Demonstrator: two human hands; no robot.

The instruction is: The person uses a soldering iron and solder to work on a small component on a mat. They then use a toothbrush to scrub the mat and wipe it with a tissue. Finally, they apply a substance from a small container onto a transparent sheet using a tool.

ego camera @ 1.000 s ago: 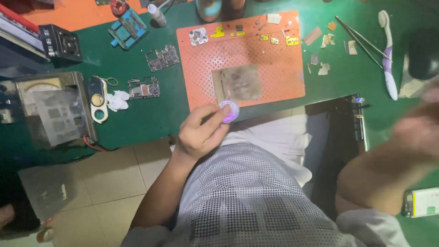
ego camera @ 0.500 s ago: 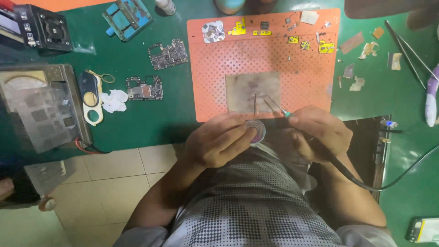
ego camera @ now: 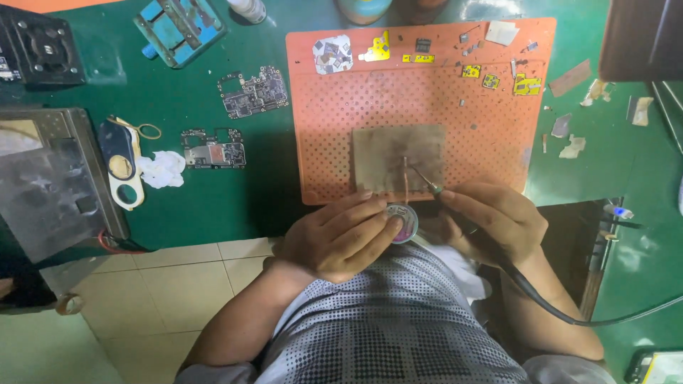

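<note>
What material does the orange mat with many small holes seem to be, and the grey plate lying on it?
The orange mat looks like soft matte rubber or silicone: dull even colour, moulded rows of holes. The grey plate looks like bare metal with a dull, stained finish and dark scorch-like marks, though it might be a coated board.

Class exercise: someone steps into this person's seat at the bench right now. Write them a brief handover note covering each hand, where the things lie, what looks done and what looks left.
Left hand: grip shut on a small round spool of braid, one strand drawn up onto the grey plate.
Right hand: grip shut on the corded soldering iron, tip on the plate beside the strand.
The plate lies on the orange perforated mat; small parts sit along the mat's top edge. Two bare circuit boards lie on the green bench to the left.
Done: tools in hand, tip at the strand.
Left: cannot tell how far the work on the plate has got.
</note>
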